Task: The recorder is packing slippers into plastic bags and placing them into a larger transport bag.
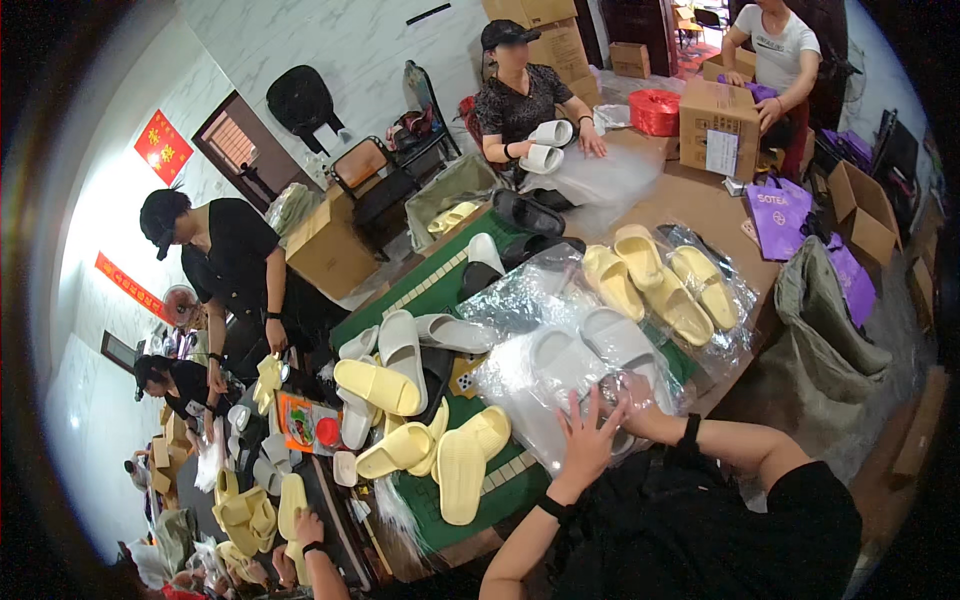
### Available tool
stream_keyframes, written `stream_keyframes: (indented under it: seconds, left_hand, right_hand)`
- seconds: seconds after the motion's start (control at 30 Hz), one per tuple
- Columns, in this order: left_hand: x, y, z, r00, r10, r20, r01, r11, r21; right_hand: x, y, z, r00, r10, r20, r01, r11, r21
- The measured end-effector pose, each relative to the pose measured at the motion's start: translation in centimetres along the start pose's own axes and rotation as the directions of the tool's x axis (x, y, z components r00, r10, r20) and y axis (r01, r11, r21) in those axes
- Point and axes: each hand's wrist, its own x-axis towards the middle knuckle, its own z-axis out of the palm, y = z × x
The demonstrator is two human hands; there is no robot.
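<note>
A pair of light grey slippers [618,338] lies in a clear plastic bag [512,385] at the near edge of the table. My left hand [588,440] rests on the bag with its fingers spread. Right beside it, my right hand [640,405] is at the bag's near end, its fingers partly hidden by shiny plastic. Left of the bag lie loose yellow slippers [462,478] and grey slippers [400,348] in a heap. Behind the bag, yellow slippers [680,305] lie on more clear plastic.
A green mat [440,525] covers part of the brown table [690,205]. Across it a person [520,105] holds light slippers; another handles a cardboard box [718,130]. More people work at left, where a co-worker's hand [308,527] touches a yellow slipper. A grey-green sack [825,320] stands right.
</note>
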Motion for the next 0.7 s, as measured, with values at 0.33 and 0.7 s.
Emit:
stream_keyframes:
  seconds: [0.33,0.7]
  left_hand:
    - [0.1,1.6,-3.1,0.970,0.184,0.158,0.000,0.652,-0.759]
    - [1.8,1.2,-4.4,0.973,-0.230,-0.013,0.186,0.819,-0.542]
  right_hand:
    - [8.4,2.9,0.8,0.999,-0.001,0.032,-0.003,0.994,0.113]
    - [1.5,-0.2,-5.0,0.714,-0.479,0.511,-0.219,0.541,0.812]
